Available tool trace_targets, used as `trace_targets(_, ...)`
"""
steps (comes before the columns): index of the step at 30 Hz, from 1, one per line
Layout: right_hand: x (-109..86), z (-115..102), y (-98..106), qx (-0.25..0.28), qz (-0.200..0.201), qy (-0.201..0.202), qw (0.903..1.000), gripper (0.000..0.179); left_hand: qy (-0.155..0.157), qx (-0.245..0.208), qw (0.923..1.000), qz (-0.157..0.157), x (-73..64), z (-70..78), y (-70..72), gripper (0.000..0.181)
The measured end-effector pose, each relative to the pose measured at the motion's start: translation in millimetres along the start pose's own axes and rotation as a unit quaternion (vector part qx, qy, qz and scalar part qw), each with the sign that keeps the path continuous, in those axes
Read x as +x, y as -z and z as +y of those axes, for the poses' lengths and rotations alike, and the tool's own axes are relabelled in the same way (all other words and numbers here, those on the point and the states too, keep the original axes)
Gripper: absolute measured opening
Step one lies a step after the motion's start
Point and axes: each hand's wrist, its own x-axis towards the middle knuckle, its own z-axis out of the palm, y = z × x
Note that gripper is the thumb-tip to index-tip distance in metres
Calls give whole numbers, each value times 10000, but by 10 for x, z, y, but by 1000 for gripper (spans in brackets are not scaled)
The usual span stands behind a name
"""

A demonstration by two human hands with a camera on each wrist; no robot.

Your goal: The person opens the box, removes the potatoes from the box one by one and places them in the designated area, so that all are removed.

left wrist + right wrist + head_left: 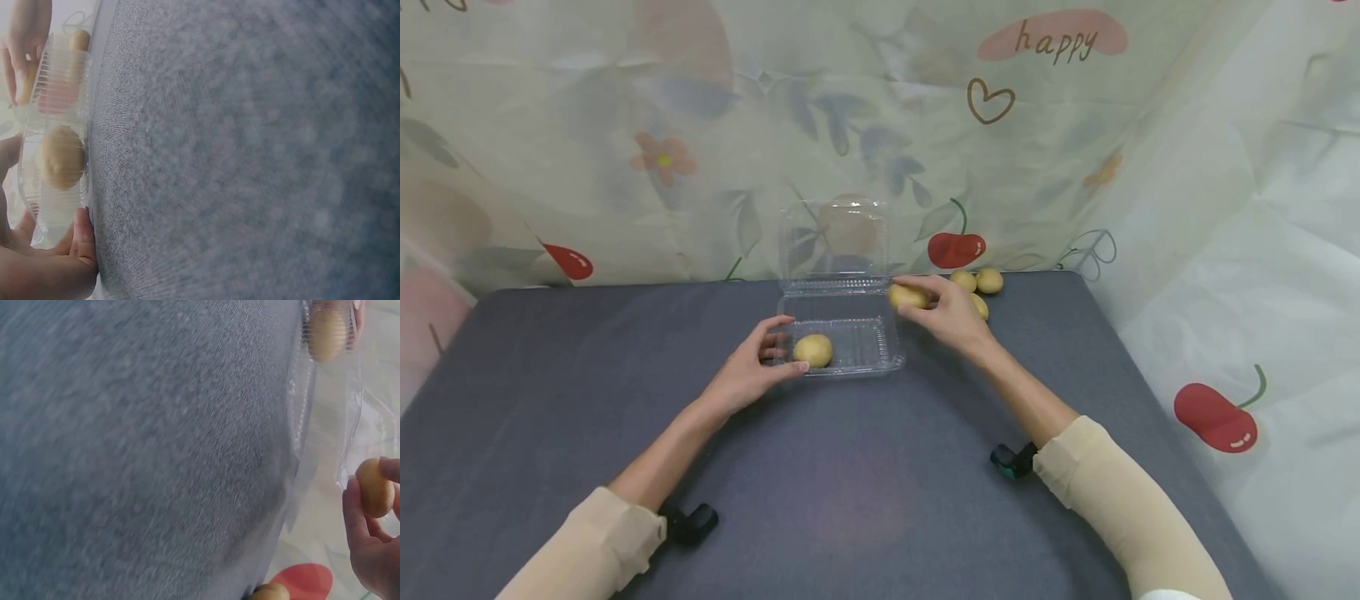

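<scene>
An open clear plastic clamshell container lies on the table with its lid raised at the back. One potato rests in its left part and shows through the wall in the left wrist view. My left hand grips the container's left end, thumb at the front rim and fingers along the side. Over the container's back right corner, my right hand pinches another potato between thumb and fingers, above the table.
Three more potatoes sit at the table's back edge, just behind the right hand and partly hidden by it. A patterned curtain hangs along the back of the grey table, and a white sheet hangs on the right.
</scene>
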Motion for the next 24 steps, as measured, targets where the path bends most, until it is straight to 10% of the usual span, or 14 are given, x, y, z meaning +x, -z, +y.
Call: trace_targets(24,-149,191,393,-245,366,-389,9983,41,21,10,10000,-11,5,-6,12,77)
